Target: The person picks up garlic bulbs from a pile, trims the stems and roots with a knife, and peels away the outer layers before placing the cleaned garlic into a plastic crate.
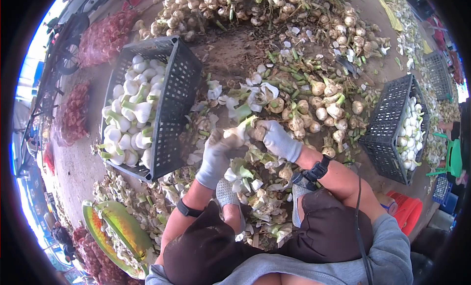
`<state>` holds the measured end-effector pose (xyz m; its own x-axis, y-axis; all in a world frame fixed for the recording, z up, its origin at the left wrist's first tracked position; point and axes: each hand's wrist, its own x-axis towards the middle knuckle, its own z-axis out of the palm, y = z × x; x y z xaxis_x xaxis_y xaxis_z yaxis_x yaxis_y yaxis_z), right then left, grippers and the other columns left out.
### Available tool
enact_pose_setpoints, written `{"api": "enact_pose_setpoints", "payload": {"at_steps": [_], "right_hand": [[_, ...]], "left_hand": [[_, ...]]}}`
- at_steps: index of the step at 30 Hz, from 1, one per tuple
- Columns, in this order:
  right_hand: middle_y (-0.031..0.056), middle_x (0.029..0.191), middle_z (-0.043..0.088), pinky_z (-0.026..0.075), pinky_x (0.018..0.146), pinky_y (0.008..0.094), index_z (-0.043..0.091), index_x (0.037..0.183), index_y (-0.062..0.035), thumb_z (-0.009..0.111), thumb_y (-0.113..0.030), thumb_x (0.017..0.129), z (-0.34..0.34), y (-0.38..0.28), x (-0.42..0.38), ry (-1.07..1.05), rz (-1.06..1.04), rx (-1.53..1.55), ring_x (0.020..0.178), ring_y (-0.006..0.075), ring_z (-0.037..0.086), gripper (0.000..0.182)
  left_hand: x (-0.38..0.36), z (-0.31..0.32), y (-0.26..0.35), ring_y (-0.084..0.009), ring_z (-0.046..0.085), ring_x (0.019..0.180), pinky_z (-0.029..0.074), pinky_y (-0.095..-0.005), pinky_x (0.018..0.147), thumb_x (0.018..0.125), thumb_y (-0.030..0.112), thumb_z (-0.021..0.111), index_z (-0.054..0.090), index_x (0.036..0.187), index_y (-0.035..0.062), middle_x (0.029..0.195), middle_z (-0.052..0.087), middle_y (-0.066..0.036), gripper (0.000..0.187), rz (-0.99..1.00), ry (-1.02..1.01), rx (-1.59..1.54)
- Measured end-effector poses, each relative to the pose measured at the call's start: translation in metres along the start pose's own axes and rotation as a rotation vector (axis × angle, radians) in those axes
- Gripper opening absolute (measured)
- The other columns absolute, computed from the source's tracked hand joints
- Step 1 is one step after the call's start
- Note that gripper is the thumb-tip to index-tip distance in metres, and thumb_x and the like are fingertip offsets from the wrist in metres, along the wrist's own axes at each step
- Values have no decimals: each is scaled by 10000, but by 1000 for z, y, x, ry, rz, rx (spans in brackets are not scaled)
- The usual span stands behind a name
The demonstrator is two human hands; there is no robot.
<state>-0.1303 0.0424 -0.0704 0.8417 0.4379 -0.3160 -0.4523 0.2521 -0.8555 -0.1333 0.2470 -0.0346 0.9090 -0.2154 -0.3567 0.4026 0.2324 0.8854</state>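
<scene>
Both of my hands wear pale work gloves with soiled fingertips. My left hand [216,150] is closed around a garlic bulb [239,131] with a short greenish stem. Right beside the bulb and its stem, my right hand [278,137] has its fingers pressed together; what they pinch is hidden. Loose white garlic skins [265,94] lie just beyond my hands. Unpeeled, brownish garlic bulbs [300,115] with cut stems are heaped ahead to the right. On the left, a black plastic crate [171,96] holds many clean white bulbs [128,110].
Another black crate [387,123] of white bulbs stands at right. A large garlic pile [211,10] lies at the far side. Red mesh sacks [105,37] sit at left, a green-yellow container [122,226] at lower left. A red bucket [408,211] and green stool [452,157] are at right.
</scene>
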Motion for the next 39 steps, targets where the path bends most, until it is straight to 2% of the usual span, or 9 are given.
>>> {"api": "enact_pose_setpoints", "payload": {"at_steps": [2, 3, 6, 9, 14, 18, 26, 30, 39], "right_hand": [[97, 957, 658, 522, 626, 361, 622, 1002, -10, 665, -207, 862, 0, -12, 4, 184, -744, -1083, 738, 256, 657, 246], [154, 1024, 645, 523, 717, 410, 608, 1013, 8, 701, -179, 807, 0, -16, -4, 193, -614, -1148, 834, 369, 647, 294], [144, 1050, 643, 517, 761, 370, 613, 1043, 8, 700, -187, 826, 4, -11, 11, 237, -838, -960, 855, 293, 661, 304], [61, 998, 667, 497, 771, 274, 630, 1071, 15, 659, -191, 886, 11, -9, 12, 149, -499, -449, 855, 128, 625, 278], [6, 967, 676, 496, 741, 241, 658, 1103, -7, 602, -159, 935, 5, -26, 0, -81, -299, -226, 845, 58, 599, 234], [2, 984, 678, 499, 775, 229, 662, 1117, -22, 623, -225, 933, 6, -18, 1, 35, 2, 138, 860, 66, 613, 276], [40, 1119, 658, 486, 905, 249, 605, 1218, -2, 642, -207, 923, 10, -31, 0, -177, -186, -7, 1002, 82, 599, 361], [34, 1187, 627, 484, 922, 257, 558, 1277, -4, 643, -201, 923, 1, -39, -3, -198, -176, -30, 1027, 92, 596, 414], [9, 1124, 626, 507, 830, 252, 548, 1264, -21, 625, -229, 939, -2, -35, -3, -203, -219, 74, 924, 86, 599, 394]], "left_hand": [[9, -11, -2, -178, 602, 574, 481, -265, 491, 943, 458, 518, 527, 1164, 0, 873, 660, -136, 508, -370, -337, -625], [11, -13, -5, -203, 577, 525, 444, -274, 435, 968, 566, 349, 534, 1192, 3, 827, 657, -145, 633, -442, -232, -594], [2, 10, 23, -158, 550, 496, 423, -261, 423, 958, 486, 465, 552, 1155, 22, 763, 629, -101, 512, -453, -165, -572], [10, 1, -22, -141, 583, 620, 501, -247, 507, 959, 440, 475, 553, 1194, 33, 881, 638, -61, 476, 4, -112, 115], [18, -26, 3, -94, 524, 568, 477, -208, 577, 891, 205, 547, 489, 1251, 69, 888, 591, -12, 389, -377, -425, -353], [15, -6, 11, -71, 535, 820, 458, -209, 720, 861, 164, 677, 490, 1212, 37, 920, 592, -27, 418, 487, 97, 695], [28, -9, -1, -56, 423, 426, 306, -215, 384, 927, 396, 616, 567, 1119, 50, 636, 553, 5, 399, 106, 297, 503], [21, -36, -13, -138, 604, 545, 455, -260, 464, 987, 388, 484, 538, 1176, 50, 743, 663, -87, 391, -510, 6, -113], [4, -9, -6, -152, 635, 891, 505, -272, 785, 931, 98, 577, 487, 1290, 72, 1053, 627, -113, 371, -180, -233, -36]]}}
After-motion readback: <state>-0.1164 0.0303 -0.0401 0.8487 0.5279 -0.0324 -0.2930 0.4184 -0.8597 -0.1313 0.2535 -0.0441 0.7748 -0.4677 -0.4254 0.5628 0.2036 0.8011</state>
